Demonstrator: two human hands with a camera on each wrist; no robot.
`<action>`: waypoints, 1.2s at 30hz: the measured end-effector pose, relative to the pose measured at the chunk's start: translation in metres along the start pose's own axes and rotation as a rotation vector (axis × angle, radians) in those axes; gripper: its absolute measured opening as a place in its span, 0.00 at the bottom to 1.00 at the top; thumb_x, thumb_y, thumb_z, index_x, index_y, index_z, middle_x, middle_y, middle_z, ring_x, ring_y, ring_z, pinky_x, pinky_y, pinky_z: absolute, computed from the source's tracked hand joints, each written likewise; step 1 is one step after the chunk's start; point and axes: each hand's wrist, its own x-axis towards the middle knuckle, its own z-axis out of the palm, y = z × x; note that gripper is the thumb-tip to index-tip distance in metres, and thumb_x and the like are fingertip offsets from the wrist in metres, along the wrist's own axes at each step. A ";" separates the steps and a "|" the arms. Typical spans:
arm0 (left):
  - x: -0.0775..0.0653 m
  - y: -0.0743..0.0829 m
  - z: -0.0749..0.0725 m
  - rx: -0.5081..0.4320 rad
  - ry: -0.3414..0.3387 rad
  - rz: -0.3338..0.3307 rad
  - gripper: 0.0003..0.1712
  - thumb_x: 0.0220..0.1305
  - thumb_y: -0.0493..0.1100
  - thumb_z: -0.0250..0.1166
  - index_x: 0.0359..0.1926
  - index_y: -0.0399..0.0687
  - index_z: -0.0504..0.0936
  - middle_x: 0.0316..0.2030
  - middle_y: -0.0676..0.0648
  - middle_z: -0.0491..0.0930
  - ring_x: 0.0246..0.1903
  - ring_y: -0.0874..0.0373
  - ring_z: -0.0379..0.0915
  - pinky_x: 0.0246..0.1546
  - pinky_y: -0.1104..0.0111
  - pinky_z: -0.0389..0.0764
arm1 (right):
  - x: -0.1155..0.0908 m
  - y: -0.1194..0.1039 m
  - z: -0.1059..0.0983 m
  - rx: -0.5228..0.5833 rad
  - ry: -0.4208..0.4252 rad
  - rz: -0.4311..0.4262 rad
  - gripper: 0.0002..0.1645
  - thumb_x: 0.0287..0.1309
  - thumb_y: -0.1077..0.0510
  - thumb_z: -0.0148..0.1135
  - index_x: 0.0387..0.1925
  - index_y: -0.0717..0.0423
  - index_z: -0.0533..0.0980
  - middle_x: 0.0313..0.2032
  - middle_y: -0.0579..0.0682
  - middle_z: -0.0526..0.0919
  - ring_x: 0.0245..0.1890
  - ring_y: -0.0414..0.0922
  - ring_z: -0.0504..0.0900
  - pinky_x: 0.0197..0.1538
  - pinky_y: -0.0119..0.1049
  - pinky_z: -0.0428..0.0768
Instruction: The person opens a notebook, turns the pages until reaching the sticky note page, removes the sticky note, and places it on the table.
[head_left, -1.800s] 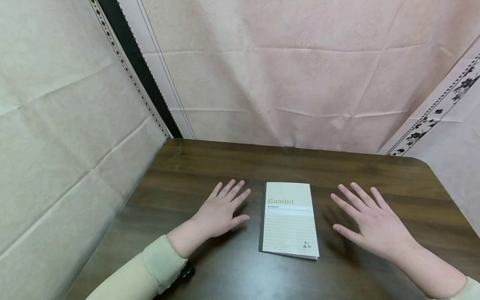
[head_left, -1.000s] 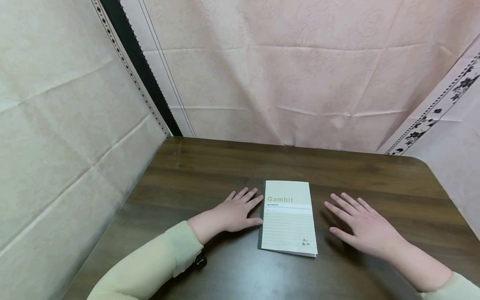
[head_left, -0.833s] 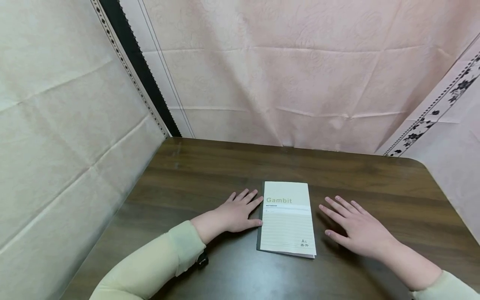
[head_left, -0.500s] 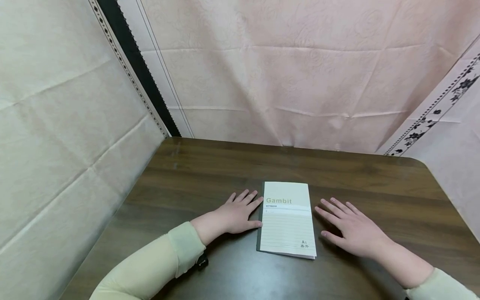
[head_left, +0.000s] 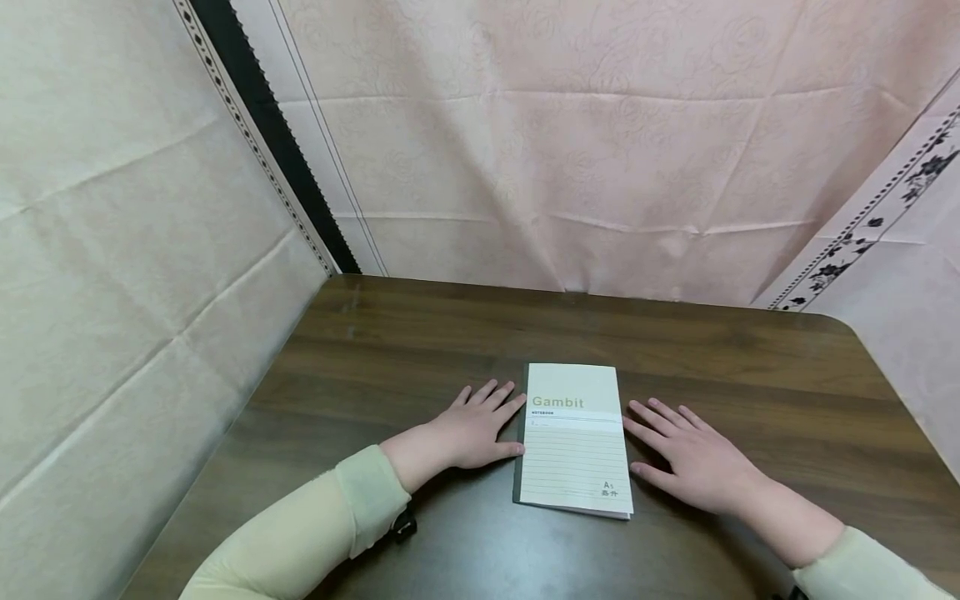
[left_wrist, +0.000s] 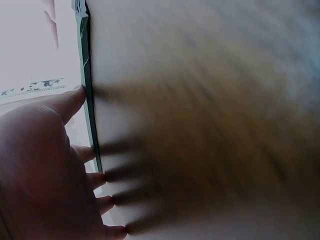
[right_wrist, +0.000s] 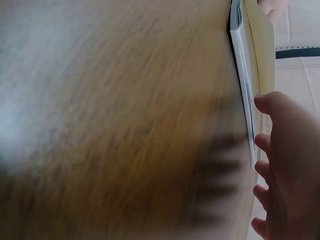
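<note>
A pale notebook point(head_left: 576, 450) with a dark spine and gold "Gambit" lettering lies flat on the brown table. My left hand point(head_left: 468, 433) is spread beside it, thumb and index fingertip right at the spine. In the left wrist view the thumb point(left_wrist: 75, 100) of that hand meets the dark green spine point(left_wrist: 87, 75). On the other side, my right hand point(head_left: 701, 462) is spread with fingers straight, its fingertips close to the notebook's right edge. The right wrist view has the thumb point(right_wrist: 270, 102) near the page edges point(right_wrist: 242, 70), where the cover stands slightly raised. Neither hand grips anything.
The wooden table point(head_left: 420, 325) has rounded far corners. Behind it hangs a pinkish cloth point(head_left: 600, 150), with a pale cloth point(head_left: 135, 292) on the left and a flower-bordered cloth point(head_left: 900, 292) on the right. Sleeves cover both forearms, and a dark wrist device point(head_left: 405, 525) shows at the left cuff.
My left hand has moved right to the notebook's spine and then stayed there. My right hand has moved left towards the opposite edge. The notebook lies nearly as before.
</note>
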 end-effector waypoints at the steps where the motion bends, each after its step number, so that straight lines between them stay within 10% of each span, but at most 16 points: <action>1: 0.000 0.000 0.000 0.001 0.000 -0.001 0.47 0.67 0.74 0.48 0.79 0.63 0.46 0.79 0.52 0.41 0.77 0.51 0.33 0.72 0.47 0.43 | 0.001 -0.001 0.000 0.001 -0.004 0.004 0.40 0.67 0.29 0.49 0.72 0.44 0.66 0.73 0.49 0.62 0.73 0.55 0.58 0.69 0.59 0.55; 36: 0.000 0.001 -0.002 0.018 -0.019 -0.010 0.47 0.67 0.74 0.47 0.79 0.63 0.45 0.79 0.52 0.40 0.77 0.52 0.33 0.72 0.48 0.44 | 0.015 -0.016 -0.004 0.082 -0.032 0.030 0.38 0.73 0.33 0.40 0.73 0.50 0.64 0.74 0.52 0.60 0.74 0.56 0.57 0.70 0.58 0.57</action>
